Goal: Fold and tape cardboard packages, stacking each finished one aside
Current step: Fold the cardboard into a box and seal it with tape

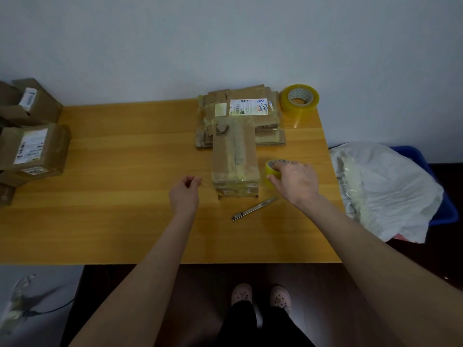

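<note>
A folded cardboard package (234, 156) lies lengthwise on the wooden table (112, 171), its far end resting on a stack of flattened taped packages (240, 108). My right hand (295, 181) grips a small roll of yellowish tape (270, 169) just right of the package. My left hand (186, 194) pinches the free end of a clear tape strip left of the package, and the strip runs across the package's near end toward the roll.
A metal utility knife (254, 208) lies on the table near my right wrist. A larger tape roll (299, 97) stands at the back right. Sealed boxes (32, 149) are piled at the left edge. A white bag (383, 186) covers a blue bin (443, 209) on the right.
</note>
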`<state>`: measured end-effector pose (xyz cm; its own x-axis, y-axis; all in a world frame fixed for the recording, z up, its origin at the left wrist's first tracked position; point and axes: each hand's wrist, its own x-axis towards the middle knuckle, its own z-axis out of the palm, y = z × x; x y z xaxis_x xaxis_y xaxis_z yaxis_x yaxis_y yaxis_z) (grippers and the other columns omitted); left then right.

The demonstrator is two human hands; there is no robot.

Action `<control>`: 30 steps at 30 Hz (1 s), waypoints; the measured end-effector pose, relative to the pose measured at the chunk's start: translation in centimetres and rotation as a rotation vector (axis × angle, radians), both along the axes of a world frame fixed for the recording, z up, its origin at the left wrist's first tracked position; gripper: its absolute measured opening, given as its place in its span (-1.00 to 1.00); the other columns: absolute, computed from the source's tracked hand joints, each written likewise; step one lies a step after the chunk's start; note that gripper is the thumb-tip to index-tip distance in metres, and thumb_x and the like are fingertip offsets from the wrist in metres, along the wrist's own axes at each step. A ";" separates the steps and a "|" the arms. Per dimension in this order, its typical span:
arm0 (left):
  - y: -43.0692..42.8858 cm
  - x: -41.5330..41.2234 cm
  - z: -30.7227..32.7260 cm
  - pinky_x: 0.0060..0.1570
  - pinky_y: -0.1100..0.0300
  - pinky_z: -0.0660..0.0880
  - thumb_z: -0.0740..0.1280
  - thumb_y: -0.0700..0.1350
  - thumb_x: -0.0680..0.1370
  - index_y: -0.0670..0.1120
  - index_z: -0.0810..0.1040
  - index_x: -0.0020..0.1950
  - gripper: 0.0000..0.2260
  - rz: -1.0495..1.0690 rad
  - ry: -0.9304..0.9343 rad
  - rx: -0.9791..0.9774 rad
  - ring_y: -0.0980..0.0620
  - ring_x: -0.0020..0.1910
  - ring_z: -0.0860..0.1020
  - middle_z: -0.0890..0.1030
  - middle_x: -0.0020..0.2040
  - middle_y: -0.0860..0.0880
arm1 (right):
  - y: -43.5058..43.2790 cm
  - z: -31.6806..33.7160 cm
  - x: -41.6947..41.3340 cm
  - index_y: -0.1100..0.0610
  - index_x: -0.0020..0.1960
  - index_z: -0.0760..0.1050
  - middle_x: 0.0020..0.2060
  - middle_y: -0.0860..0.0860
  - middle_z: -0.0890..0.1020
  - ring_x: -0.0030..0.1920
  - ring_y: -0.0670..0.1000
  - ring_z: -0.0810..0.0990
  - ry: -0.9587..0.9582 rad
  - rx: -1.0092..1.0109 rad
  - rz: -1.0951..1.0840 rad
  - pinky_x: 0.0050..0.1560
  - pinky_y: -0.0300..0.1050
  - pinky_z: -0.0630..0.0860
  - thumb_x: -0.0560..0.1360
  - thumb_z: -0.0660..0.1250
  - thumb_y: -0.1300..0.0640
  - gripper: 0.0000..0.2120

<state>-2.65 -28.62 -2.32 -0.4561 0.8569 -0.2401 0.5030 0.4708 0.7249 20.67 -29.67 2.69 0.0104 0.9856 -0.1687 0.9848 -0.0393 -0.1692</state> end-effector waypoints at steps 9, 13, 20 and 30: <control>1.2 2.1 -0.2 -0.14 0.21 0.40 0.30 -0.14 0.58 0.05 0.52 0.21 -0.78 0.017 -0.060 0.050 0.06 -0.20 0.48 0.32 0.17 0.04 | 1.3 -1.0 -1.0 -0.02 0.36 0.44 0.04 0.05 0.65 0.17 0.10 0.52 0.056 -0.035 0.016 0.17 0.01 0.35 0.60 0.17 -0.13 -0.62; -3.2 2.7 1.7 0.04 0.19 0.50 0.23 -0.25 0.57 -0.12 0.56 0.20 -0.76 -0.100 0.119 0.437 0.01 0.07 0.49 0.43 0.14 -0.03 | 1.0 -0.9 -0.9 -0.01 0.33 0.46 -0.02 0.05 0.66 0.09 0.10 0.57 0.070 -0.031 0.002 0.12 0.01 0.38 0.60 0.17 -0.14 -0.62; -3.7 7.0 -1.2 0.43 -0.13 -0.02 0.24 -0.41 0.44 -0.13 0.18 0.52 -0.34 -0.824 0.626 0.407 -0.09 0.49 0.06 0.19 0.52 -0.09 | 1.3 -1.3 0.4 -0.05 0.35 0.45 0.14 0.01 0.63 0.19 0.08 0.55 0.132 -0.107 0.037 0.19 0.01 0.38 0.54 0.25 -0.19 -0.57; -3.7 6.8 -0.5 0.44 0.03 -0.35 0.13 -0.37 0.52 0.09 -0.33 0.46 -0.22 -0.917 0.750 0.163 0.03 0.45 -0.36 -0.33 0.48 0.06 | -0.2 -1.8 4.5 0.02 0.31 0.48 0.18 0.05 0.60 0.22 0.11 0.51 0.240 -0.181 0.149 0.25 -0.01 0.35 0.56 0.25 -0.14 -0.61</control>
<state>4.16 -32.37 -2.86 0.3611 0.9319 -0.0329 0.9266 -0.3546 0.1248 25.15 -29.90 0.93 -0.1927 0.9270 -0.3218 0.9150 0.0513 -0.4003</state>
